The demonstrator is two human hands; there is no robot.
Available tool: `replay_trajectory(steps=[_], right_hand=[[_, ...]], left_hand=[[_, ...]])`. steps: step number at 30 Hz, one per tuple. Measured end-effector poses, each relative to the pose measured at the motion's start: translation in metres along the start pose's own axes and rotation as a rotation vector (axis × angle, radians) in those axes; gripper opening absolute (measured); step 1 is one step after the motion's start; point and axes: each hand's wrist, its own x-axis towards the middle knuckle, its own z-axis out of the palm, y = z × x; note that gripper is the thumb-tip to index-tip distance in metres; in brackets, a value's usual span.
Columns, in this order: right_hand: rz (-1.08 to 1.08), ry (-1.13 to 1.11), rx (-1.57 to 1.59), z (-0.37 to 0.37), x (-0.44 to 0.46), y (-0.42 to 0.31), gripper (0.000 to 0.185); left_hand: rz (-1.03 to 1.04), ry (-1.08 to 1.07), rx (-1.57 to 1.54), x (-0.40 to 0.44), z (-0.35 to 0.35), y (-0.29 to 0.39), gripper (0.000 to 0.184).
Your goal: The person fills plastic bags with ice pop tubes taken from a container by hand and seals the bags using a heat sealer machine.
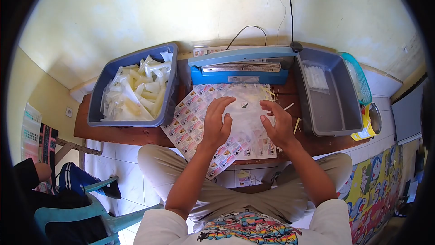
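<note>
My left hand (pixel 218 122) hovers over the printed sheets (pixel 188 122) on the wooden table, fingers curved and thumb apart, holding nothing I can see. Opposite it, my right hand (pixel 277 122) is also open, palm turned inward. Between and below them lies thin clear plastic (pixel 247 125), its outline hard to make out. A small dark-and-white mark (pixel 245 105) shows near its upper part. Just beyond my hands stands a blue heat sealer (pixel 240 76) with its long lever arm (pixel 244 55) raised above the sealing bar.
A grey-blue tub (pixel 174 86) at the left holds many filled plastic packets (pixel 136 88). The grey tub (pixel 333 109) at the right contains a clear pack (pixel 316 78). Beside it are a green basket (pixel 360 77) and a yellow tin (pixel 366 129). Pale scraps (pixel 297 126) lie near my right hand.
</note>
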Motion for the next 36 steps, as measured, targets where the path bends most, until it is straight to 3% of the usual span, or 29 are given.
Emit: replay_trajectory(steps=[4,11,15,17,30,32,36], right_hand=[[-0.095,0.009,-0.01,0.004,0.02,-0.02,0.041],[-0.167,-0.015,0.151,0.039,0.074,-0.058,0.037],[-0.216,-0.056,0.214,0.074,0.111,-0.078,0.035],[-0.235,-0.107,0.233,0.096,0.13,-0.087,0.034],[-0.394,-0.403,0.277,0.29,0.254,-0.109,0.036],[-0.366,-0.538,0.021,0.309,0.266,-0.109,0.036],[-0.322,-0.678,0.051,0.34,0.282,-0.101,0.043]], left_hand=[[-0.057,0.157,-0.015,0.015,-0.016,0.013,0.035],[-0.043,0.334,0.093,0.038,-0.071,0.004,0.03],[-0.259,0.411,0.037,0.053,-0.111,0.003,0.03],[-0.177,0.46,0.153,0.059,-0.131,-0.02,0.028],[-0.436,0.399,0.541,0.063,-0.228,-0.155,0.034],[-0.471,0.346,0.573,0.059,-0.237,-0.167,0.037],[-0.559,0.247,0.59,0.054,-0.24,-0.171,0.047]])
